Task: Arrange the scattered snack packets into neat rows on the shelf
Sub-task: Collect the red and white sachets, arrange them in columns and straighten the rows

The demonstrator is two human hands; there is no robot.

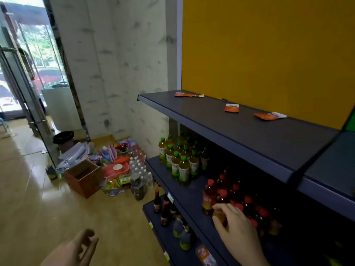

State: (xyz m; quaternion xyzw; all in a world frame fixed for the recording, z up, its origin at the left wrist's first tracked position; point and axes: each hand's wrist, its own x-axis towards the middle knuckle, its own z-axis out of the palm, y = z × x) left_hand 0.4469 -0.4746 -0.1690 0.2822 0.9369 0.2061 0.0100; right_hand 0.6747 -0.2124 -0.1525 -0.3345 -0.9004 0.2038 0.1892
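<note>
Snack packets, three, orange, scattered apart along the back edge of the top shelf, right hand fingers curled round a red-capped bottle near the middle shelf front edge, left hand fingers slack, holding nothing, open cardboard box on the floor, contents unclear.

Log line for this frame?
left hand: open | right hand: grips bottle | snack packets: three scattered, top shelf | rows: none yet
</note>
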